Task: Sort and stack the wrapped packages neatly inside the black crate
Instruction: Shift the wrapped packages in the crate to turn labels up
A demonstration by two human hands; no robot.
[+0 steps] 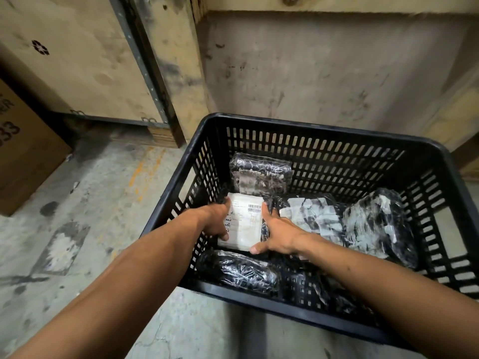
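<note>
Head view: both forearms extend forward and down over the near rim of the black crate [321, 124], which stands on a stained concrete floor [103, 193]. The left hand [216, 222] grips the left edge of a labelled package [243, 224]; its fingers curl around that edge, with the thumb laid on the white top face near the lower left corner. The right hand [276, 235] lies against the package's right edge, index finger extended along the edge toward the barcode, thumb spread toward the lower right corner; the remaining fingers are hidden, so their position cannot be determined. The labelled package sits in the left half of the crate, label up. Beyond it, a dark wrapped package [261, 174] leans near the far wall. To its right lie a taped package [311, 216] and a bulky package [378, 226] against the right wall. A black wrapped package [238, 270] lies at the near left corner. A cardboard box [23, 151] stands on the floor at left.
</note>
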